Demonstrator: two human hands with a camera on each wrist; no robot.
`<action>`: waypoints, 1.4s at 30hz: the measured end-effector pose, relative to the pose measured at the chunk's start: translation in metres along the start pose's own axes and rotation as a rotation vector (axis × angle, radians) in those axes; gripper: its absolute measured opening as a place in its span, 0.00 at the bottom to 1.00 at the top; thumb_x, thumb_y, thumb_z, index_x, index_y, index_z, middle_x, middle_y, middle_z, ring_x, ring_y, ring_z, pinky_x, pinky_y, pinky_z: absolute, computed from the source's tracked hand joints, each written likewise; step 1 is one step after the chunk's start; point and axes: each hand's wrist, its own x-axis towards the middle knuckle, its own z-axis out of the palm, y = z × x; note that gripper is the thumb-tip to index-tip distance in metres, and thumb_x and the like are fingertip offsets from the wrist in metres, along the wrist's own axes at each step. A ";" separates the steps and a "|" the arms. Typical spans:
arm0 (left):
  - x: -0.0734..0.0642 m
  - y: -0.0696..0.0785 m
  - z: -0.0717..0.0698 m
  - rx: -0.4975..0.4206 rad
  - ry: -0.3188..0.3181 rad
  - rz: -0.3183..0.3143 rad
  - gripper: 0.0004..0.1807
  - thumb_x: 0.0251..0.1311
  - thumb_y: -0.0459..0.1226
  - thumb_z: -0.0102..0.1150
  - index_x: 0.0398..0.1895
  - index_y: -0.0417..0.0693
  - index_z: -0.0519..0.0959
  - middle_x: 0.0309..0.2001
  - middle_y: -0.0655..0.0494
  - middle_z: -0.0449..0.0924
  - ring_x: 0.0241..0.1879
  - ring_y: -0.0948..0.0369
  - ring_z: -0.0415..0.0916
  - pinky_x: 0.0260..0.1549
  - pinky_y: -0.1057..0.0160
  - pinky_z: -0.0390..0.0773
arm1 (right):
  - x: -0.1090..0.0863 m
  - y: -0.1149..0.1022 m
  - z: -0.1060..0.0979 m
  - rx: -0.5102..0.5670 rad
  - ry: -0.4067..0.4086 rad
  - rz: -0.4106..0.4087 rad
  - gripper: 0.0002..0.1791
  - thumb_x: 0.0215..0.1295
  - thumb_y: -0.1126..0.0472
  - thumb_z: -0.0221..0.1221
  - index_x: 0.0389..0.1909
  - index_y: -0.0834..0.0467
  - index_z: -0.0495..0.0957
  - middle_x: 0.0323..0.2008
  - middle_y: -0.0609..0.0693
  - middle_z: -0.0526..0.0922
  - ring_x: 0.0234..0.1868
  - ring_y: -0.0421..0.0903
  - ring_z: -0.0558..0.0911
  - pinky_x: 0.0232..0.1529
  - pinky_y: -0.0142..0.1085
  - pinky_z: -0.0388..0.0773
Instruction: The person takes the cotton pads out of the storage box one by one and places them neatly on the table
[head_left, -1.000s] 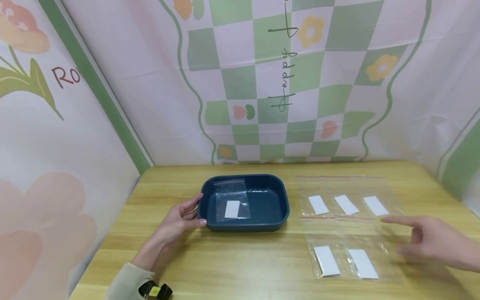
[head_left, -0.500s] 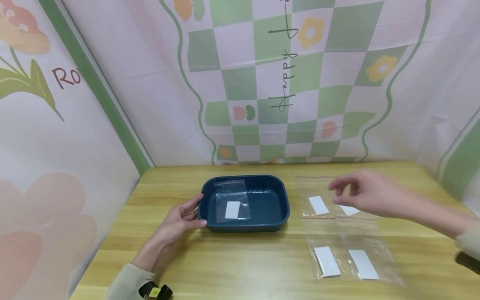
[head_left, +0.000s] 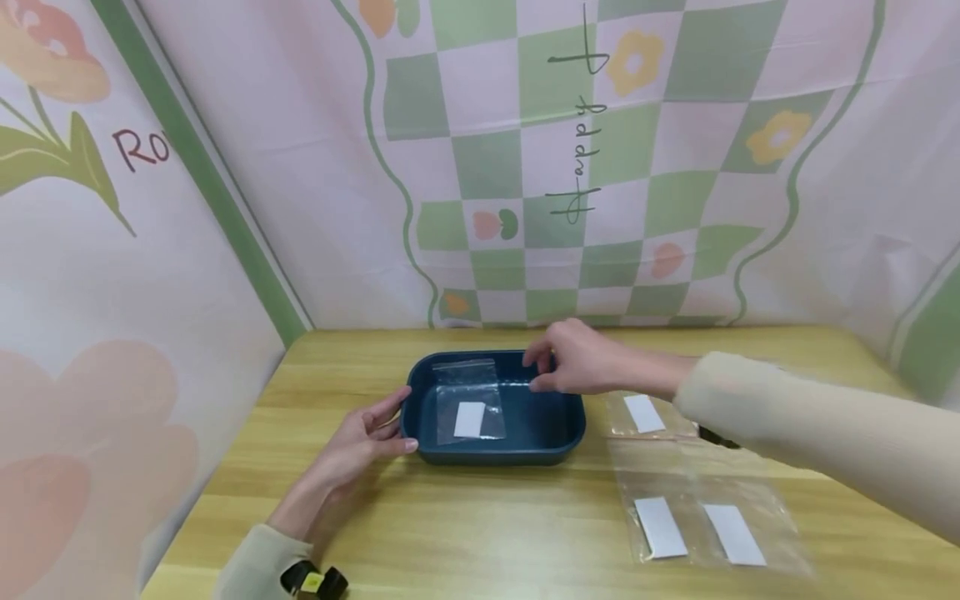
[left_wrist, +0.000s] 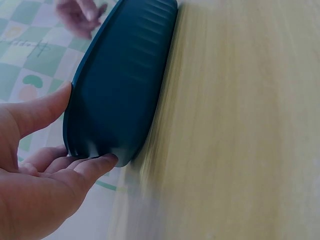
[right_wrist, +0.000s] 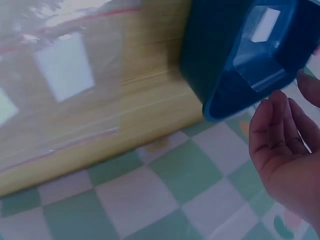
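My left hand [head_left: 358, 442] grips the left end of a dark blue plastic tray [head_left: 495, 457]. In the left wrist view, its thumb lies at the rim and its other fingers against the outer wall. A clear zip bag [head_left: 450, 387] with a white card [head_left: 469, 419] lies inside the tray's left half. My right hand [head_left: 577, 360] hovers over the tray's back right corner, fingers loosely bent and thumb apart. Nothing shows between those fingers in the right wrist view. Part of the bag rows at right is hidden under the right sleeve.
Right of the tray, several zip bags with white cards lie in two rows; a back-row card [head_left: 644, 413] and two front-row cards [head_left: 660, 527] show. A printed cloth [head_left: 487, 167] hangs behind the wooden table [head_left: 465, 533].
My right hand has swept left from the far right of the bags, across the back row, to above the tray. My left hand has stayed at the tray's end.
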 end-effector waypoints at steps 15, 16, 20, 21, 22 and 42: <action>0.000 -0.001 -0.001 -0.008 -0.009 0.007 0.45 0.64 0.24 0.68 0.83 0.43 0.60 0.83 0.45 0.52 0.76 0.41 0.58 0.66 0.55 0.73 | 0.065 0.000 0.057 -0.139 -0.296 0.041 0.16 0.63 0.59 0.75 0.46 0.66 0.89 0.20 0.46 0.83 0.23 0.38 0.79 0.36 0.37 0.84; 0.000 -0.001 -0.001 -0.008 -0.009 0.007 0.45 0.64 0.24 0.68 0.83 0.43 0.60 0.83 0.45 0.52 0.76 0.41 0.59 0.65 0.55 0.74 | 0.066 0.000 0.060 -0.148 -0.303 0.048 0.16 0.63 0.59 0.75 0.46 0.66 0.89 0.23 0.48 0.85 0.25 0.40 0.81 0.39 0.38 0.85; 0.000 -0.001 -0.002 -0.008 -0.015 0.017 0.44 0.64 0.23 0.67 0.82 0.41 0.59 0.82 0.43 0.52 0.76 0.41 0.58 0.63 0.58 0.76 | 0.067 0.002 0.068 -0.174 -0.301 0.106 0.23 0.63 0.57 0.76 0.54 0.67 0.87 0.39 0.54 0.90 0.38 0.44 0.86 0.53 0.43 0.85; 0.000 -0.001 -0.002 -0.010 -0.017 0.021 0.44 0.64 0.23 0.67 0.82 0.41 0.59 0.82 0.42 0.52 0.76 0.40 0.58 0.63 0.58 0.76 | 0.068 0.002 0.069 -0.172 -0.304 0.119 0.23 0.63 0.57 0.75 0.54 0.67 0.87 0.40 0.55 0.90 0.38 0.45 0.87 0.53 0.44 0.85; 0.000 -0.001 -0.003 -0.010 -0.019 0.023 0.44 0.65 0.23 0.67 0.82 0.40 0.59 0.82 0.42 0.51 0.76 0.40 0.58 0.63 0.58 0.76 | 0.068 0.002 0.070 -0.170 -0.302 0.137 0.24 0.63 0.57 0.75 0.55 0.66 0.86 0.43 0.56 0.90 0.40 0.45 0.87 0.54 0.44 0.85; -0.001 0.001 -0.001 -0.039 -0.019 0.015 0.45 0.64 0.22 0.67 0.83 0.41 0.59 0.83 0.43 0.51 0.76 0.40 0.58 0.62 0.58 0.77 | 0.062 0.002 0.081 -0.055 -0.125 0.271 0.02 0.66 0.64 0.72 0.35 0.54 0.91 0.34 0.45 0.87 0.34 0.43 0.83 0.38 0.41 0.86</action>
